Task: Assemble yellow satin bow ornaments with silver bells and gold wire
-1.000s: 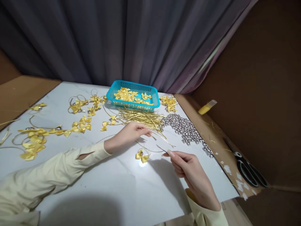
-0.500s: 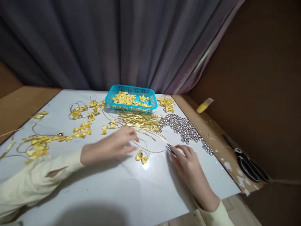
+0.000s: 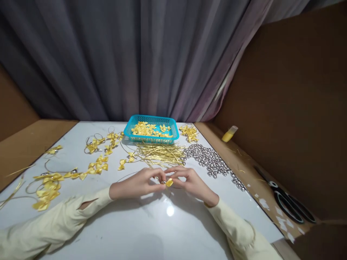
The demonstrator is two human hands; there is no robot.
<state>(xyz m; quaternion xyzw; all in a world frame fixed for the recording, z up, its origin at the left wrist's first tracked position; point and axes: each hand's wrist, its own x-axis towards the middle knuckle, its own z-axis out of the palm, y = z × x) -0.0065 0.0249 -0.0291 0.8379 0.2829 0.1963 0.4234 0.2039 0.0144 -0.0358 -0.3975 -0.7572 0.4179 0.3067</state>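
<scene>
Had a small yellow bow (image 3: pixel 169 182) right between both hands, out over the middle of the white tabletop (image 3: pixel 130 231). Pinched its left side between thumb and forefinger of the left hand (image 3: pixel 138 184), with a tiny silver bead (image 3: pixel 164 182) showing by those fingertips. Had the right hand (image 3: pixel 193 185) curled in from the other side, fingertips against the bow, but honestly couldn't tell whether pinching or just touching. Wore pale yellow sleeves (image 3: pixel 59 220), the left one with a slit near the cuff. Saw a pile of gold wires (image 3: pixel 162 154) just beyond the hands, and a blue basket (image 3: pixel 151 140) of loose yellow bows (image 3: pixel 144 129) behind that. Spotted a big spread of silver beads (image 3: pixel 208 160) to the right of the wires, plus black-handled scissors (image 3: pixel 287 207) and white paper scraps (image 3: pixel 263 203) further right. Noticed wire-looped bows (image 3: pixel 48 191) scattered on the left too, and a dark curtain (image 3: pixel 130 57) at the back.
</scene>
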